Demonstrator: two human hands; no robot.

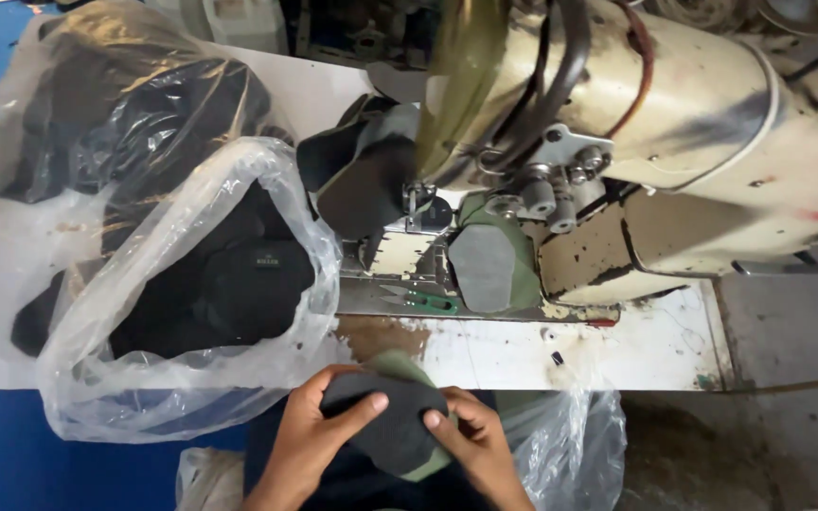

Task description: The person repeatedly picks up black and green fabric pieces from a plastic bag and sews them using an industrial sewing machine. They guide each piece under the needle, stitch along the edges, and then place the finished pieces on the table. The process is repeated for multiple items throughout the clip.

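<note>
Both my hands hold a dark grey padded piece with an olive-green edge [392,426] at the near edge of the table. My left hand [310,445] grips its left side, thumb across the top. My right hand [477,445] grips its right side. A similar grey and green piece [487,267] lies on the bed of the worn cream sewing machine [674,142], beside the needle area [418,203]. Another dark piece [362,185] sits behind the needle.
A clear plastic bag [191,312] full of black pieces lies on the white table [617,350] at left, with a second bag [134,104] behind it. Green-handled thread snips [418,300] rest on the machine bed. Another plastic bag [570,445] hangs at lower right.
</note>
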